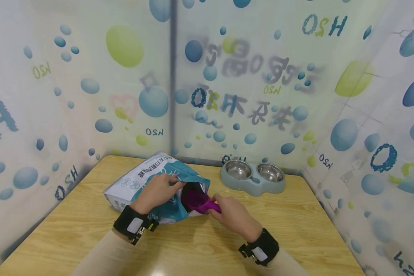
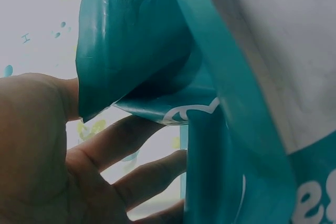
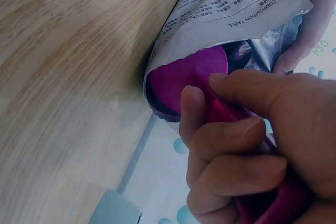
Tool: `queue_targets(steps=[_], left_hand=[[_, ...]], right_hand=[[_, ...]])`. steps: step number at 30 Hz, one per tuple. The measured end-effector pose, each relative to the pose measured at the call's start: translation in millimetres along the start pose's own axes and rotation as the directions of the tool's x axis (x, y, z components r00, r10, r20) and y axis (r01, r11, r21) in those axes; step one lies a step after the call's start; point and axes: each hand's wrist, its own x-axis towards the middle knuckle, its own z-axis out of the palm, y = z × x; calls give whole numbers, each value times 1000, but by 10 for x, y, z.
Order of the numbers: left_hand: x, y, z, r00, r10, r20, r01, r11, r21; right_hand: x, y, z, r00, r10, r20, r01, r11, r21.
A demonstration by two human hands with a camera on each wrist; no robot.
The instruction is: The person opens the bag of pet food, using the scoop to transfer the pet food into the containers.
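A white and teal printed bag (image 1: 134, 177) lies on its side, its open mouth facing right. My left hand (image 1: 160, 190) holds the upper edge of the mouth between thumb and fingers. In the left wrist view the teal flap (image 2: 131, 40) hangs folded over, hiding the thumb tip. A purple scoop (image 1: 205, 207) reaches into the mouth, its bowl partly covered by the bag. My right hand (image 1: 235, 215) grips its handle, fingers curled round it in the right wrist view. The bag's contents are hidden in shadow.
A light blue double pet feeder (image 1: 253, 189) with two steel bowls stands at the back right of the wooden table (image 1: 279, 222). Curtains (image 1: 207, 126) printed with bubbles hang along the back and both sides.
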Motion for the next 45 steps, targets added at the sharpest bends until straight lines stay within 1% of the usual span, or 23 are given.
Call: queue_targets(steps=[5, 16, 20, 24, 30, 32, 36, 42, 45], left_hand=[[0, -5, -5, 1000, 19, -14, -19, 1000, 13], [-7, 5, -14, 1000, -2, 9, 2, 1000, 10], [7, 6, -17, 1000, -7, 8, 7, 1000, 12], [5, 7, -16, 1000, -2, 4, 2, 1000, 8], [-15, 5, -1, 1000, -5, -5, 6, 1000, 18], [-14, 9, -2, 1000, -16, -2, 16, 1000, 19], [-14, 6, -6, 1000, -14, -4, 14, 1000, 19], [-22, -4, -5, 1000, 3, -8, -2, 1000, 13], [-14, -10, 3, 1000, 7, -7, -7, 1000, 13]], right_hand=[[34, -18, 17, 1000, -15, -23, 14, 999, -30], [173, -77, 113, 997, -57, -51, 55, 998, -40], [188, -68, 134, 998, -43, -52, 41, 999, -23], [168, -42, 128, 998, -44, -50, 43, 999, -20], [115, -10, 83, 1000, -18, -5, 18, 1000, -22], [101, -14, 67, 1000, -11, 4, 11, 1000, -22], [85, -27, 53, 1000, 2, 17, -2, 1000, -12], [82, 7, 77, 998, 55, 41, -56, 998, 35], [74, 49, 102, 997, 68, 47, -70, 997, 29]])
